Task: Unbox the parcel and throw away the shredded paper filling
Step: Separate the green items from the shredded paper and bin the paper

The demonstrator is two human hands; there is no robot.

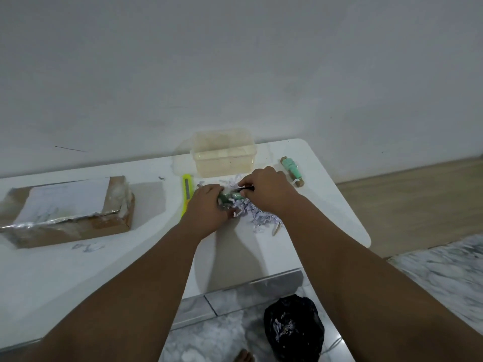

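A pile of white shredded paper (257, 216) lies on the white table (78, 270) in front of a clear plastic tub (224, 158). My left hand (207, 210) is closed on a clump of shreds and a dark green item (223, 198). My right hand (266, 190) pinches a thin black piece at a pale green item (237, 196) just above the pile. The opened cardboard parcel (70, 212), taped and with a white label on its lid, sits at the table's left.
A yellow-green utility knife (187, 195) lies left of my hands. A pale green bottle with a cork end (292, 170) lies at the right. A black rubbish bag (294, 327) holding shreds stands on the marble floor below the table edge. The wall is right behind.
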